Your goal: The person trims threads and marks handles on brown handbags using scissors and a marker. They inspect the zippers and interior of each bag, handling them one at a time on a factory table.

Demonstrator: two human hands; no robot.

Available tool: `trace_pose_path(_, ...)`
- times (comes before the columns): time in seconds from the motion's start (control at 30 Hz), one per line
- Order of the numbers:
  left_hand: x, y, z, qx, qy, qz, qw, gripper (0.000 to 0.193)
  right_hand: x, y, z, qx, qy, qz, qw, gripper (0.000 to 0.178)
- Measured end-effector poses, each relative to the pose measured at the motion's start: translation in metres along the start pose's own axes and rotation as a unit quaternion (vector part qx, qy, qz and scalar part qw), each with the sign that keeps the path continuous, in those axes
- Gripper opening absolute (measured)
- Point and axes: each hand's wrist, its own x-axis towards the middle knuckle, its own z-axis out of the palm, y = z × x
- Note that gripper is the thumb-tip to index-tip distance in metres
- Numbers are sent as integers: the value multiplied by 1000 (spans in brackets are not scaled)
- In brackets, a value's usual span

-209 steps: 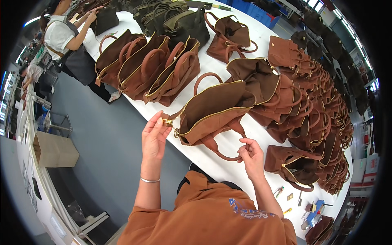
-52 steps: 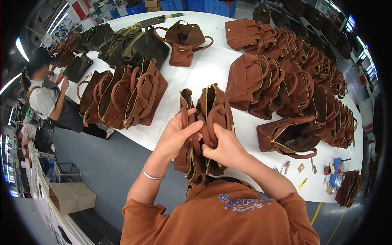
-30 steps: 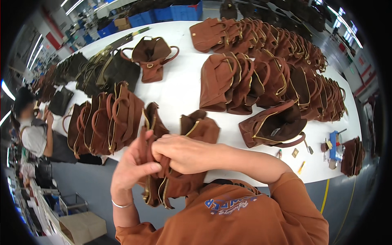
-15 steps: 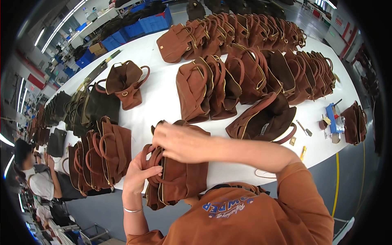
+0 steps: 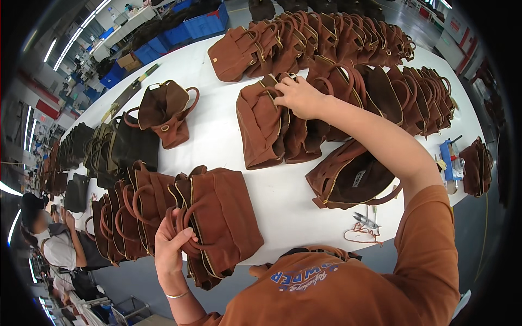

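My left hand (image 5: 173, 244) is closed around the rolled handles of a brown handbag (image 5: 225, 209) with a gold zip edge, which stands tilted at the near side of the white table. Farther off, my right hand (image 5: 302, 98) reaches over to the middle row, its fingers curled over the handle and top edge of another brown handbag (image 5: 258, 130). The fingertips are partly hidden there. Below my right forearm lies an open brown handbag (image 5: 353, 176) on its side, showing a dark lining and a pale label.
Thread snips (image 5: 365, 220) and loose thread lie near the table's front edge. A blue tray (image 5: 450, 160) stands at right. More brown bags (image 5: 310, 46) fill the back row; dark green bags (image 5: 100, 144) sit at left. A person (image 5: 60, 244) works beyond the left bags.
My left hand has shifted left with its handbag, bringing it against the left row of brown bags. My right hand has left that bag and reached far right to the middle row.
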Motion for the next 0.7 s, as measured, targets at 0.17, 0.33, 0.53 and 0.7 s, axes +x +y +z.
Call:
trace_pose_path(0.17,9,1,-2,-29,-14,26,999,46,16,7,16,-136,-57,-62,987,21)
trace_pose_path(0.33,11,-3,-10,-67,5,38,997,40,33,4,1,-186,-158,-95,965,29)
trace_pose_path(0.53,14,-18,-20,-147,23,-10,989,26,34,21,23,-295,-88,-164,937,30)
trace_pose_path(0.7,16,-24,-19,-205,13,-32,978,21,56,24,-3,-183,-32,-266,946,26)
